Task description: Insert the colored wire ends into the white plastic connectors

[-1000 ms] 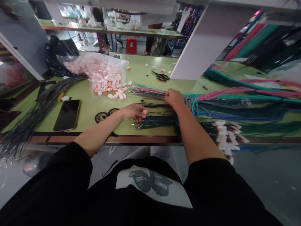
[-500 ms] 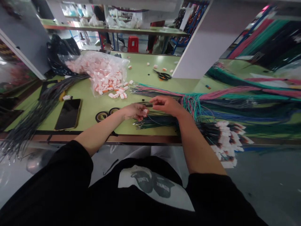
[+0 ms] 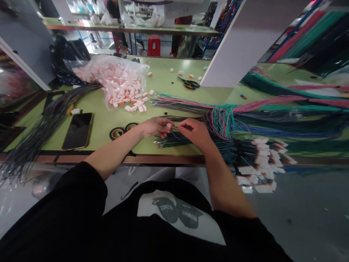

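Between the thumb and fingers of my left hand (image 3: 156, 127) is a small white-and-orange plastic connector (image 3: 169, 126). A thin wire (image 3: 177, 137) trails from it to the right. My right hand (image 3: 193, 130) pinches the end of a wire (image 3: 175, 127) close to the connector's right side; whether the tip is inside cannot be made out. Dark wires (image 3: 180, 141) with bare metal ends lie on the table under both hands. Behind them is a bundle of pink, green and grey wires (image 3: 185, 103), crossed by a looped tangle (image 3: 222, 118).
A clear bag of connectors (image 3: 114, 80) spills onto the green table (image 3: 160, 82). Black tape rolls (image 3: 117, 133), a phone (image 3: 77, 131) and grey wires (image 3: 57, 109) lie left. Scissors (image 3: 189, 84) lie by a white upright panel (image 3: 229, 47). Finished-looking connectors (image 3: 263, 160) overhang the front edge at right.
My right hand has come down and left, its fingers now pinching a wire end beside the connector. My left hand still holds the connector. The view has shifted slightly.
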{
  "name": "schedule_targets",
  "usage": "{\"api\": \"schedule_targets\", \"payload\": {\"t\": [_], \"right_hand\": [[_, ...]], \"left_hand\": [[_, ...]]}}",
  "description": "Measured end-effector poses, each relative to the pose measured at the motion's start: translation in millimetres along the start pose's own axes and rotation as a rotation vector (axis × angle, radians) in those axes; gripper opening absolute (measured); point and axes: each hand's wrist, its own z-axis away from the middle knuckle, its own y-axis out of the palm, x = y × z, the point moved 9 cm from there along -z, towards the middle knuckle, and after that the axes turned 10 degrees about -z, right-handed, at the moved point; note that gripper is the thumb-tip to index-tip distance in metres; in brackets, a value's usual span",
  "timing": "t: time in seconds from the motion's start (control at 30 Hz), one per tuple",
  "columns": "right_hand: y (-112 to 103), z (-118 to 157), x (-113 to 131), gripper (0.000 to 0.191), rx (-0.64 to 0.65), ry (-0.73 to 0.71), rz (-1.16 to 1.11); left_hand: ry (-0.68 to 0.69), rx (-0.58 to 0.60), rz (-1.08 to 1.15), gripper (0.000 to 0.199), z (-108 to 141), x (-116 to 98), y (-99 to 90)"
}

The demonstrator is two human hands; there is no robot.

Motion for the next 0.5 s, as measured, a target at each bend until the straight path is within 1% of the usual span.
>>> {"api": "schedule_targets", "payload": {"t": [0.13,0.3,0.5], "right_hand": [[2.0,2.6,-1.8,0.009,-0.017,0.021,0.112],[4.3,3.4,3.8,0.01,-0.008,0.023,0.252],[7.0,4.6,7.8,0.011,0.0,0.051,0.414]], "left_hand": [[0.003,0.004,-0.009,0.026,-0.9,1.1,-0.6],[0.003,0.014,-0.018,0.028,-0.6,1.0,0.2],[-0.005,0.0,-0.025,0.022,0.5,-0.8,2.0]]}}
